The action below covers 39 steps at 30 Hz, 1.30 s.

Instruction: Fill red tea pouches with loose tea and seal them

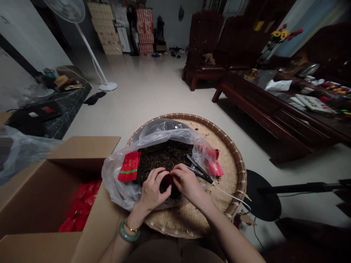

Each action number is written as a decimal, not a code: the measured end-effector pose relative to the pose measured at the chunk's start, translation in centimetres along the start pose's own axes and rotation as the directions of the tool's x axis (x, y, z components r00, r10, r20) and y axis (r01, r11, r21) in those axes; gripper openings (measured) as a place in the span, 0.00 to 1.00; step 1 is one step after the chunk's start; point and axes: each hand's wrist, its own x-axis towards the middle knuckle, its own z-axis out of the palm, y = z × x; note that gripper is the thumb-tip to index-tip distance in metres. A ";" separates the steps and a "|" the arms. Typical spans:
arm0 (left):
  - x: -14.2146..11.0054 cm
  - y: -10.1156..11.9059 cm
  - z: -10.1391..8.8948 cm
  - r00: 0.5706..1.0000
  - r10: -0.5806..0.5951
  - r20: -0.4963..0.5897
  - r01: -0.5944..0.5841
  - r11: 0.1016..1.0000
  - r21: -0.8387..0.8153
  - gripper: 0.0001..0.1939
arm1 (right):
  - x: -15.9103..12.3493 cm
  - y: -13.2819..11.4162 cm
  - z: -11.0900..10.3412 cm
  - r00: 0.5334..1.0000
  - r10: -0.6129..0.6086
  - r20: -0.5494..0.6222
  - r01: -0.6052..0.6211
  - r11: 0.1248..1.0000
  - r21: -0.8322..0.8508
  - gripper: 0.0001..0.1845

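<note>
My left hand [153, 188] and my right hand [185, 180] meet over a clear plastic bag [120, 186] full of dark loose tea [164, 155]. Both pinch a small red packet [168, 179] between their fingertips. Another red packet [129, 166] lies on the bag's left edge, and more red packets [215, 166] lie at its right. A black sealing tool [199, 168] with a white cord rests by my right hand. The bag sits on a round woven bamboo tray [233, 171].
An open cardboard box [55, 190] at left holds several red packets [80, 208]. A dark wooden table [276, 109] and chairs stand at right, a standing fan [108, 86] at back left. A black round stool [263, 199] is beside the tray.
</note>
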 end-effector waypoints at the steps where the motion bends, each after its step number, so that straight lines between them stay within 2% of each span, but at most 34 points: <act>1: 0.2 0.0 -0.3 1.000 0.011 0.023 -0.012 1.000 0.019 0.19 | 0.0 0.0 0.0 1.000 -0.013 -0.006 0.012 0.999 -0.037 0.13; 4: 0.6 -0.1 -0.8 0.998 0.030 0.052 -0.033 0.997 0.069 0.15 | 0.0 -0.3 -0.1 0.996 -0.085 -0.017 0.083 0.991 -0.100 0.15; 8: 1.0 -0.6 -1.0 0.997 0.058 0.050 -0.063 0.993 0.101 0.10 | -0.1 -0.3 0.0 0.984 -0.177 0.003 0.177 0.983 -0.053 0.20; 18: 1.7 -1.2 -1.5 0.991 0.130 0.003 -0.131 0.991 0.033 0.05 | -0.4 -1.0 -0.8 0.989 -0.143 0.034 0.146 0.984 -0.100 0.25; 22: 1.5 -1.3 -1.4 0.989 0.145 -0.010 -0.145 0.989 -0.012 0.04 | -0.8 -0.9 -0.7 0.977 -0.209 -0.046 0.207 0.977 -0.044 0.25; 25: 1.3 -1.4 -1.4 0.989 0.148 -0.030 -0.149 0.988 -0.035 0.03 | -1.3 -0.3 -0.4 0.987 -0.141 -0.073 0.143 0.989 0.033 0.23; 29: 1.2 -1.5 -1.3 0.988 0.148 -0.044 -0.150 0.987 -0.063 0.03 | -1.7 0.5 0.1 0.999 -0.043 -0.002 0.043 0.994 0.105 0.16; 33: 1.2 -1.5 -1.4 0.987 0.153 -0.041 -0.157 0.982 -0.103 0.03 | -1.9 0.9 0.1 0.999 0.015 -0.033 -0.011 0.993 0.120 0.12; 36: 1.2 -1.5 -1.5 0.984 0.171 -0.041 -0.175 0.977 -0.124 0.04 | -1.7 0.9 -0.2 1.000 0.020 -0.024 -0.016 0.987 0.158 0.17; 39: 1.2 -1.4 -1.5 0.981 0.189 -0.049 -0.194 0.973 -0.128 0.05 | -1.2 1.0 0.1 0.999 -0.001 0.053 -0.014 0.962 0.272 0.25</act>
